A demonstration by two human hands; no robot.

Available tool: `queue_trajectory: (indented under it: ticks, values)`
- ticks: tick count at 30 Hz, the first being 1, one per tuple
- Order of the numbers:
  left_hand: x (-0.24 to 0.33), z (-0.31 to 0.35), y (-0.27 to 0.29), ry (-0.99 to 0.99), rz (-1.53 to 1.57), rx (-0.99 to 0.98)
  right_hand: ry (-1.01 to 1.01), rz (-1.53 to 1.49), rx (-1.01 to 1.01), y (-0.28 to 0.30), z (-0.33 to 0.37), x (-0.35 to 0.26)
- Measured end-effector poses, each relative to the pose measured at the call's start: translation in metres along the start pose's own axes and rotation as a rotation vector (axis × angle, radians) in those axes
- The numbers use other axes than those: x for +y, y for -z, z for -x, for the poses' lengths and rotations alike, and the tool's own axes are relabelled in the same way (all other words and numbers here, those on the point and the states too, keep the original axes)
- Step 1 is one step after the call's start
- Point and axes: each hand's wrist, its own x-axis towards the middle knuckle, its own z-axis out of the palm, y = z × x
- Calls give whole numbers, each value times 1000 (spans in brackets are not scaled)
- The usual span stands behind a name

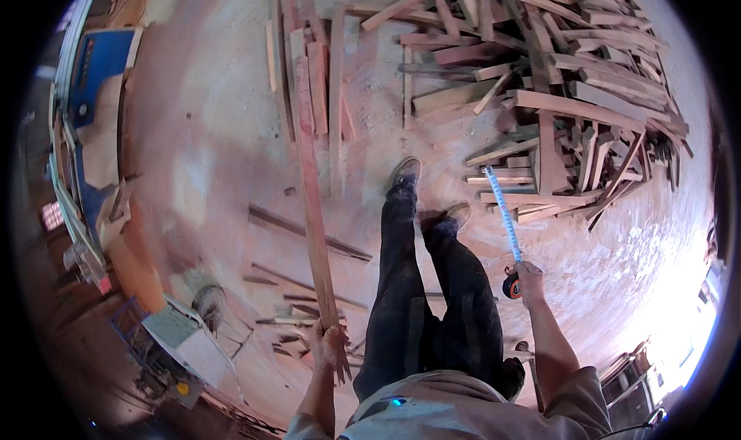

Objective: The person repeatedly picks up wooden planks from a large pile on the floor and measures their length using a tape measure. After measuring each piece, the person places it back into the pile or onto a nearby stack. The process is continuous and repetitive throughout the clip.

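Note:
My left hand [327, 343] is wrapped round the near end of a long wooden plank [315, 231]. The plank's near tip is splintered, and its far end reaches up to several boards lying on the floor. In my right hand [530, 282] is a tape measure [512, 285] with a dark and orange case. Its pale blade [503, 211] is drawn out, and the tip appears over the edge of a wood pile at the right. I cannot tell whether the tip touches the wood.
A large heap of wood offcuts [602, 77] fills the upper right. Several long boards [337, 93] lie at the top centre. Thin strips [309, 233] and scraps [297, 324] are on the floor by my legs. Along the left stand a blue machine [100, 73] and a pale wheeled unit [185, 336].

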Motion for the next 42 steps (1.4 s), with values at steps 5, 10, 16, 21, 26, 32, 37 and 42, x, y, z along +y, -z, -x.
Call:
queue_trajectory:
  ticks: [5, 10, 16, 21, 26, 32, 37, 42]
  values:
    - [-20, 4, 29, 81, 199, 2, 31, 20, -38, -8, 9, -17]
    - [-46, -7, 44, 205, 302, 139, 60, 100, -50, -14, 12, -18]
    - [-55, -29, 57, 205, 217, 290, 151, 304, -72, -20, 24, -31]
    - [-66, -43, 60, 224, 317, 431, 163, 321, -86, -12, 22, -15]
    - [-119, -82, 79, 98, 385, 509, 179, 316, -101, -8, 22, -11]
    - [-138, -126, 65, -21, 126, 557, 172, 284, -108, -8, 35, -16]
    - [-146, -137, 68, 154, -123, 598, 242, 323, -76, 7, 52, -12]
    - [-192, -166, 99, 514, -695, 288, 27, 230, 113, 24, 56, 6]
